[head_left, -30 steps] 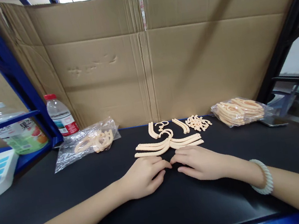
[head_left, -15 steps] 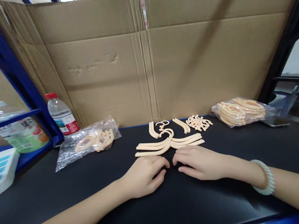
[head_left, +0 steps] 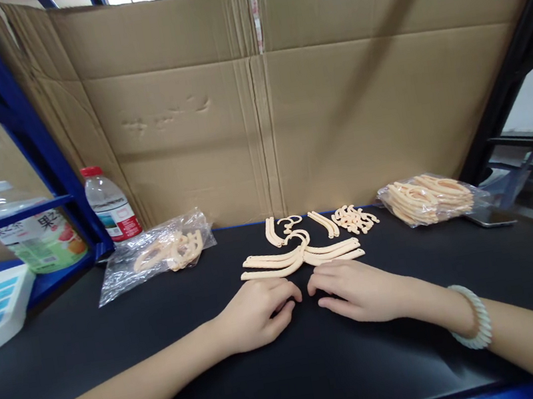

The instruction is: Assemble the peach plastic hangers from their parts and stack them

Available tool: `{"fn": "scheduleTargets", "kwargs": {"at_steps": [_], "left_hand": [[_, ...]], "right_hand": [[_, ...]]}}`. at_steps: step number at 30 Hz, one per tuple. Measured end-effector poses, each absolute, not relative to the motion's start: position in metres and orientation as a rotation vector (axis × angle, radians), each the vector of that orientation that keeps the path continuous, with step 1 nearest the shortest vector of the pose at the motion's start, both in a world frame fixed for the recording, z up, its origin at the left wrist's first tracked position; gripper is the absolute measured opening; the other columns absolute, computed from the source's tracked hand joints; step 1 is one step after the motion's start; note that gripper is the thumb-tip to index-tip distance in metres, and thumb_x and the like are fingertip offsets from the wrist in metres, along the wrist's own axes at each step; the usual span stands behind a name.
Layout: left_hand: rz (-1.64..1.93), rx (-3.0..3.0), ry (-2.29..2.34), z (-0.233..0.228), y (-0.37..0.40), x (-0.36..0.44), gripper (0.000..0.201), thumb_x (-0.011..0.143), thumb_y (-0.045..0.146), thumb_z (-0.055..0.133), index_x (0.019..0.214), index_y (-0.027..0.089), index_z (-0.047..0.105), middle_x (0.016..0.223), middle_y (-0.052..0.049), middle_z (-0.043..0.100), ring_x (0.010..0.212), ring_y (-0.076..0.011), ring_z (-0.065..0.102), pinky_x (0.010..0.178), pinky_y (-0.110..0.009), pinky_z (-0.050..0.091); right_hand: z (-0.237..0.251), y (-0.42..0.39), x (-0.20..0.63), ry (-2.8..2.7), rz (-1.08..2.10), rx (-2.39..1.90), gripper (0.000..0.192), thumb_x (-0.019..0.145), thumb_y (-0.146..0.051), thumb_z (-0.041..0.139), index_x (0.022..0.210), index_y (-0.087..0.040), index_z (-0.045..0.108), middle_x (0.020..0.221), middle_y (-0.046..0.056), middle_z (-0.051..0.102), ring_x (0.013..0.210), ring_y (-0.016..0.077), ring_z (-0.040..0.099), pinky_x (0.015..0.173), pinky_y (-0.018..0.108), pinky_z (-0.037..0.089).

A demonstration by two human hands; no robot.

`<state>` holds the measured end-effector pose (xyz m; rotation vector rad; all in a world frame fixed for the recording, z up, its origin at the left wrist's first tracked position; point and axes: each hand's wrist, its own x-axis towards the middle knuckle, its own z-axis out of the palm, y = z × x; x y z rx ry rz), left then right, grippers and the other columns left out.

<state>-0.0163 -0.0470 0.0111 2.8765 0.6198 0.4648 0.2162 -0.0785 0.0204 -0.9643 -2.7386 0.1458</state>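
Your left hand [head_left: 261, 311] and right hand [head_left: 352, 290] rest on the table [head_left: 296, 383] slightly apart, fingers loosely curled and gripping nothing; staying that relaxed should avoid nudging the hanger arms [head_left: 272, 271] and hook [head_left: 305, 237] laid just beyond them. Farther out, the small pieces [head_left: 353, 219], probably easiest handled heaped together, lie near the right-side bag [head_left: 431, 199].

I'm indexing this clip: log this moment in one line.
left hand: loosely curled, nothing visibly held | right hand: loosely curled, nothing visibly held | nearest: cream hanger-shaped pieces beyond both hands | surface: black tabletop
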Motion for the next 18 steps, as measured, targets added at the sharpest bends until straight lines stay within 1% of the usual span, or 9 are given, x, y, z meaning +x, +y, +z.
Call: {"fn": "scheduleTargets", "kwargs": {"at_steps": [3,8,18], "left_hand": [[0.497,2.872,0.596,0.0109,-0.0463,-0.0167,0.022,0.087,0.012,0.042,0.099,0.019,0.059,0.084,-0.001,0.063,0.071,-0.0133,0.056,0.066,-0.023,0.041],[0.542,2.868,0.576,0.0124,-0.0462,-0.0162,0.023,0.086,0.011,0.043,0.098,0.018,0.061,0.081,-0.002,0.063,0.068,-0.0129,0.056,0.064,-0.022,0.041],[0.554,2.832,0.591,0.0092,-0.0449,-0.0175,0.026,0.086,0.010,0.044,0.099,0.018,0.064,0.083,-0.003,0.065,0.071,-0.0133,0.059,0.066,-0.022,0.043]], "right_hand": [[0.0207,-0.0778,0.2163,-2.739,0.146,-0.962,0.015,0.090,-0.019,0.048,0.103,-0.018,0.055,0.094,0.005,0.061,0.086,0.0188,0.055,0.077,0.030,0.042],[0.0195,-0.0778,0.2173,-2.729,0.157,-0.964,0.015,0.091,-0.019,0.048,0.103,-0.018,0.055,0.093,0.005,0.061,0.085,0.0187,0.055,0.076,0.030,0.042],[0.0184,-0.0771,0.2164,-2.710,0.177,-0.967,0.014,0.090,-0.019,0.048,0.103,-0.018,0.055,0.093,0.005,0.060,0.085,0.0184,0.055,0.077,0.030,0.043]]}}
